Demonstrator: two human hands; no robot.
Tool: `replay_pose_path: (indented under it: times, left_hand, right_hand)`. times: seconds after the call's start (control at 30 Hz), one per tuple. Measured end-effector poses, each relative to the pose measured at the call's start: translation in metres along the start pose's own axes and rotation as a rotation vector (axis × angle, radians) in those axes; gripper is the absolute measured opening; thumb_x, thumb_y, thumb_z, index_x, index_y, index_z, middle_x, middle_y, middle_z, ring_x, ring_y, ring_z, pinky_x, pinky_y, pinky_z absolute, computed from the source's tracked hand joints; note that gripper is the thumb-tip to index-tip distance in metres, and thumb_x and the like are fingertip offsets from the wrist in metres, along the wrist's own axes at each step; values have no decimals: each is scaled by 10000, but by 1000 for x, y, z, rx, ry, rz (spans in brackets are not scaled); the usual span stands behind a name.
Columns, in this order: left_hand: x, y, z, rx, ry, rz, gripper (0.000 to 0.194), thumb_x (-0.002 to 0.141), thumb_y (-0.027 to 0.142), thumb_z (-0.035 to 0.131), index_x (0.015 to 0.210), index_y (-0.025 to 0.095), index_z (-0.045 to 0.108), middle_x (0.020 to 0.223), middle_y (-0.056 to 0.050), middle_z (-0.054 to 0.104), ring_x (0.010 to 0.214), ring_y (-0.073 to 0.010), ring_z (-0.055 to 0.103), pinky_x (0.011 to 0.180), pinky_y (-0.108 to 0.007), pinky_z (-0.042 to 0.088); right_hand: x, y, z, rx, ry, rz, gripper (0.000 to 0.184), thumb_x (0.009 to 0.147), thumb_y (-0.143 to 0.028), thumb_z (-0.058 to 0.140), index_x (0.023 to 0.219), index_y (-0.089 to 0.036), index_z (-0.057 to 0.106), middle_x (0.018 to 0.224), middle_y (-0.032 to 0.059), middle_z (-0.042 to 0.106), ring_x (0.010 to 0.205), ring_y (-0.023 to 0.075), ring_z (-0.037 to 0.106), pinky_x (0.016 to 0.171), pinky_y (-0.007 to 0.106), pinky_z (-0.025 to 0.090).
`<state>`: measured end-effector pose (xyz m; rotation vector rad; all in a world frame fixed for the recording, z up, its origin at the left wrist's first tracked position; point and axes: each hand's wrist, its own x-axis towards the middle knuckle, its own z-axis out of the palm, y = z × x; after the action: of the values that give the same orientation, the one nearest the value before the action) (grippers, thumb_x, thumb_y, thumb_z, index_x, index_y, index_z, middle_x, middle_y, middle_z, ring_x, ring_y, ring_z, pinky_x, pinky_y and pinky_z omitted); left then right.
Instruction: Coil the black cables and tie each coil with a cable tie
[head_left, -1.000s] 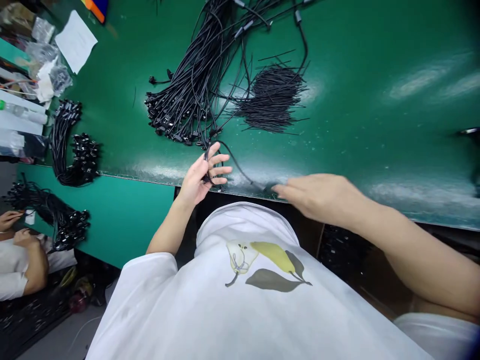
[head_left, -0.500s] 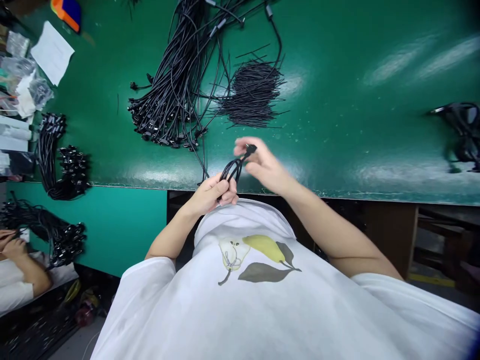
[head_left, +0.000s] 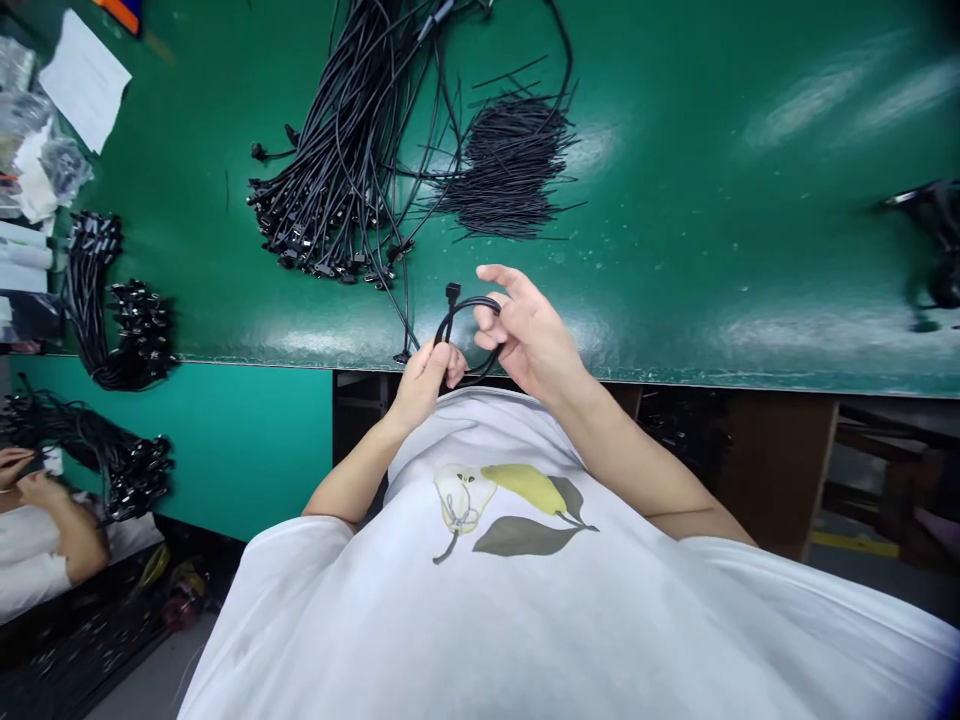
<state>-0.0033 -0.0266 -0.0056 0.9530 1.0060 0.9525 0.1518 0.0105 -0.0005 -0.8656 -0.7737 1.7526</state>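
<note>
A black cable [head_left: 469, 303] is looped into a small coil at the table's near edge, in front of my shirt. My left hand [head_left: 426, 388] pinches the left side of the coil between thumb and fingers. A small black connector [head_left: 452, 293] sticks up above that grip. On the right side, my right hand [head_left: 536, 340] has its lower fingers curled around the loop, while its index finger points outward. Just beyond the hands lies a pile of short, thin black ties [head_left: 514, 165]. A large bundle of black cables [head_left: 337, 170] with connector ends lies left of it.
The green table [head_left: 675, 230] has another cable bundle [head_left: 97, 300] at its left and a dark coiled cable [head_left: 941, 245] at the far right. Paper [head_left: 86, 80] and plastic bags lie at the upper left. A co-worker's hands [head_left: 37, 480] are at lower left beside more cables.
My right hand has come down onto the coil's right side and now holds the loop, which is spread wider. The connector end has shifted left and points up. The view has tilted slightly.
</note>
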Motion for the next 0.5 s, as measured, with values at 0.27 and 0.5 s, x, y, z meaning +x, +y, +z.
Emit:
replay_pose_path:
  times: [0.27, 0.5]
  left_hand:
    - [2, -9, -2, -29, -221, -189, 569, 798, 706, 619, 666, 182, 439, 589, 43, 460, 548, -86, 452, 588, -268, 379]
    - [3, -25, -4, -68, -104, -239, 535, 681, 645, 781, 878, 172, 629, 715, 26, 563, 713, -108, 533, 775, -277, 446]
  right_hand:
    - [-12, 20, 9, -12, -203, 128, 703, 841, -834, 418, 1100, -209, 609, 971, 65, 675, 762, 142, 638, 593, 247, 548]
    - [-8, 16, 11, -192, -161, 46, 671, 796, -881, 385, 762, -214, 453, 638, -21, 440, 557, 102, 497, 408, 192, 406]
